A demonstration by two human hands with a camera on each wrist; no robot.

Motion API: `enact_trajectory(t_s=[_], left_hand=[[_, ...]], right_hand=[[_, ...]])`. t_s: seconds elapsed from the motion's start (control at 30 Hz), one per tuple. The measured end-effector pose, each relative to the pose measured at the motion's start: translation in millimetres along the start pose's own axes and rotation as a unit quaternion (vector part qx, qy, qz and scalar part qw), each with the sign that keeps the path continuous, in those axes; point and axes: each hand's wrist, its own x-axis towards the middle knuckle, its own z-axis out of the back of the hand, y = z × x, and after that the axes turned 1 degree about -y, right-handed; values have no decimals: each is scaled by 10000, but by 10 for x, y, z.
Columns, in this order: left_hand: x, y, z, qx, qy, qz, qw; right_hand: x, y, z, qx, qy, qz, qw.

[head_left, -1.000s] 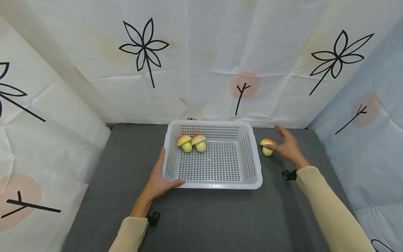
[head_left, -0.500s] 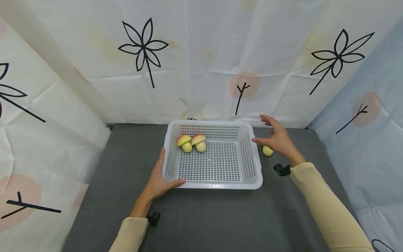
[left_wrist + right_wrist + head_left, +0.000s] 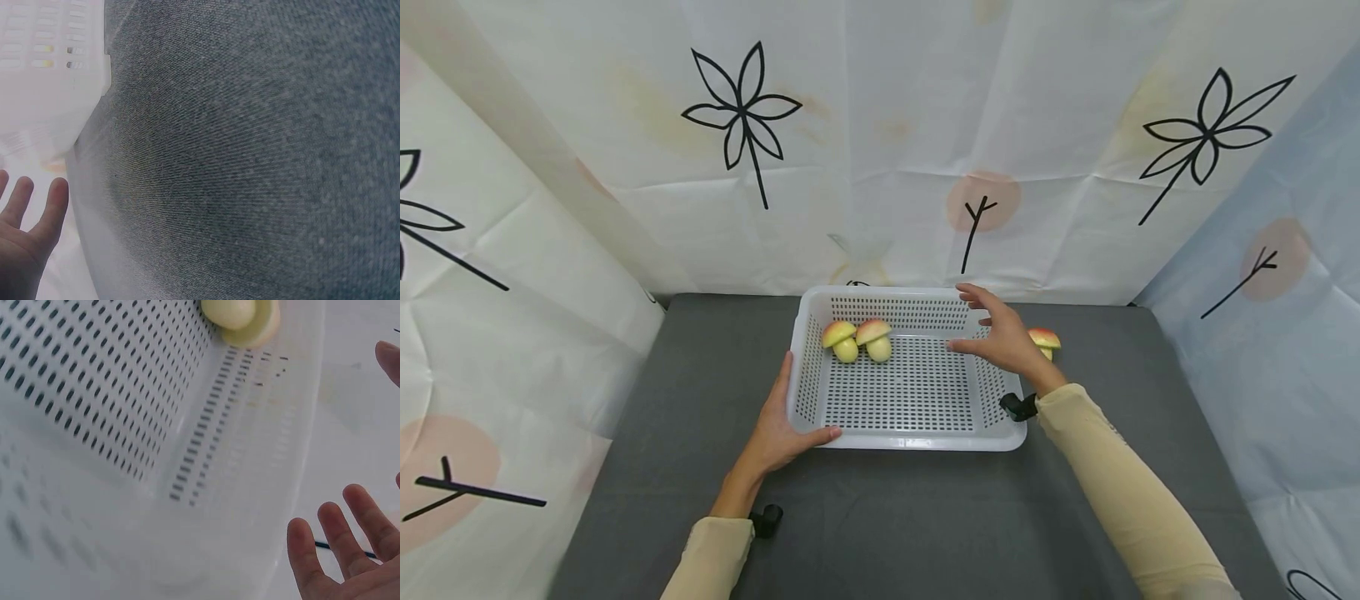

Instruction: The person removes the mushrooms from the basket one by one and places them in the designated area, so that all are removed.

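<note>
In the head view, my left hand rests against the near left corner of a white perforated plastic basket. Its thumb lies along the front rim and its straight fingers along the side. My right hand hovers above the basket's right part, fingers spread, holding nothing. Two toy mushrooms, one with a yellow cap and one with a redder cap, sit side by side toward the basket's left. Another mushroom is right of the basket, its stem partly hidden behind my right wrist.
A dark grey cloth covers the table. Pale curtains with black leaf drawings enclose it at the back and both sides. Small black cameras are strapped at the wrists.
My right hand has moved left from beside the outside mushroom to above the basket, uncovering that mushroom's cap. The left hand, the basket and the two mushrooms in it have stayed put.
</note>
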Motion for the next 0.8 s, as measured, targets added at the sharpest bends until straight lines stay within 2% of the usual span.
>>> enact_trajectory(t_s=[0.27,0.63,0.7,0.8], left_hand=[[-2,2,2,-46,-1,2,10000],[8,-14,2,-23,-13,36,10000],[4,-55,3,-33,-1,52,10000],[-23,-232,26,-54,58,43,10000]], right_hand=[[168,-30,-319,508,327,-8,9982],[335,-120,-722,897,605,-403,9933],[365,-143,-784,881,638,-440,9931],[406,-168,-876,858,668,-532,9926]])
